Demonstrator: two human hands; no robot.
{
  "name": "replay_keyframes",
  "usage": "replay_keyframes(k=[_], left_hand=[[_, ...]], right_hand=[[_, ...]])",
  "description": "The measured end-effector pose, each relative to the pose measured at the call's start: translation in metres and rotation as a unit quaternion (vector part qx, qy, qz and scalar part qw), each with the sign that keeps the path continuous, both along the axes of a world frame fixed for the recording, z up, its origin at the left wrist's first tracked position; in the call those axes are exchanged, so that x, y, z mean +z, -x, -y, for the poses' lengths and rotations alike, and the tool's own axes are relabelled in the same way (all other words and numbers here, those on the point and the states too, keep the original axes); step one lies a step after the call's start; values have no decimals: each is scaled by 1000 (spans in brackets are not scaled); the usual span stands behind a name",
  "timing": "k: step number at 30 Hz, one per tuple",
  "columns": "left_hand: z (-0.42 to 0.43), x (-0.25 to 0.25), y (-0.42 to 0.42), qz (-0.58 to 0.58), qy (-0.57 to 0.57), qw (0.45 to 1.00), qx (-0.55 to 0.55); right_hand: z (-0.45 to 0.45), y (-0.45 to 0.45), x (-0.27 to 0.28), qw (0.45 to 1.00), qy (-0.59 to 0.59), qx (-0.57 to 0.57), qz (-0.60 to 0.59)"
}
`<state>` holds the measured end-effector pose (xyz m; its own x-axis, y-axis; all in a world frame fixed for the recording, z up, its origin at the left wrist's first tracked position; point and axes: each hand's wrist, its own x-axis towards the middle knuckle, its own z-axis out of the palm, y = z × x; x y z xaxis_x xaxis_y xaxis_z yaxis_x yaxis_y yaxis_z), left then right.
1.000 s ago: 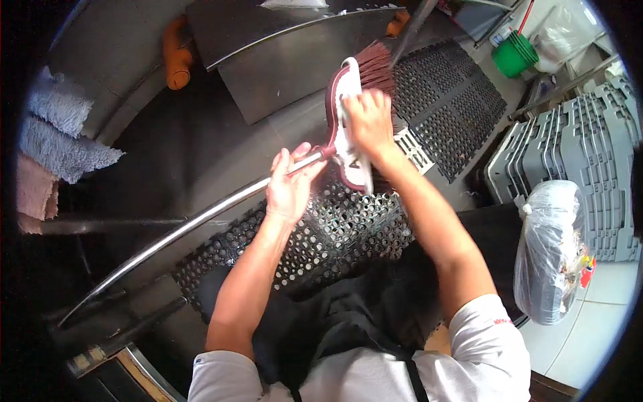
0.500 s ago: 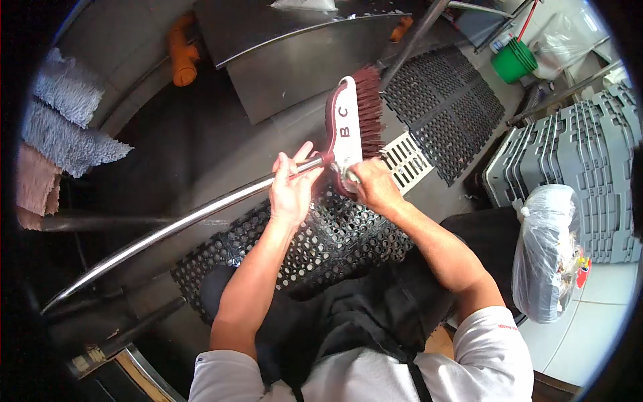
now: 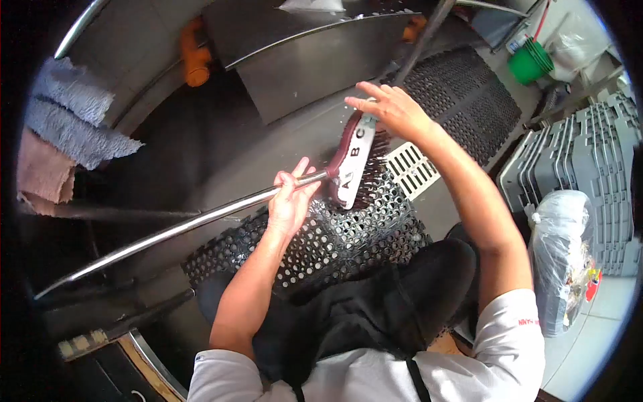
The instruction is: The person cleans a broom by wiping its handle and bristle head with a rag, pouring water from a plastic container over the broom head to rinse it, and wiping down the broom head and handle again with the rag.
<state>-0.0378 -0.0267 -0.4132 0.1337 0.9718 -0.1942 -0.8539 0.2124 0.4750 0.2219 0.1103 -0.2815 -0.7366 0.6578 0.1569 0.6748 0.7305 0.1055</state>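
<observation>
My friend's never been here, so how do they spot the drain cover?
Find the black mats on the floor. In the gap between them, right of the broom head, is the drain cover. It's creamy white with rows of long slots, while the mats have round holes.

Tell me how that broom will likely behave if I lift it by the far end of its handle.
The broom will probably feel head-heavy and dip at the bristle end, since its block sits at one end of a long, slim pole. The metal handle looks stiff, and its smooth shine suggests it could twist in a loose grip. The bristles should flex if pushed.
</observation>
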Motion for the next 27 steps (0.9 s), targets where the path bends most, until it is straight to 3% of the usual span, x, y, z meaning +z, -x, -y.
replay_keyframes(k=[2, 3, 4, 6, 7, 8, 9, 10, 13, 19, 25, 27], left_hand=[[5, 4, 5, -25, -12, 1000, 3], [6, 13, 2, -62, -9, 998, -9], [6, 7, 4, -54, 1, 999, 2], [9, -6, 4, -38, 22, 999, 25], [9, -16, 2, 23, 29, 998, 40], [8, -26, 0, 85, 36, 994, 55], [8, -38, 0, 94, 39, 994, 39], [12, -16, -1, 56, 99, 992, 48], [13, -48, -3, 86, 75, 993, 39], [17, -50, 1, 94, 192, 974, 80], [22, -51, 2, 92, 147, 979, 107], [25, -6, 13, 18, 161, 974, 155]], right_hand=[[-13, 5, -6, 993, -10, 24, 115], [-21, 0, -9, 995, 17, 47, 91], [-26, 17, 8, 961, 175, -29, 212], [-53, -16, -54, 989, 89, 56, 107], [-38, 2, -30, 977, 155, 5, 146], [-15, 12, -6, 980, 142, 28, 137], [-15, -1, -27, 985, 134, 36, 106], [-6, -8, -28, 983, 150, 60, 87], [31, -17, -38, 989, 126, 48, 55], [106, -8, -60, 995, 99, -16, -5], [145, -26, -108, 995, 73, -28, -66], [150, -10, -95, 992, 63, -13, -110]])
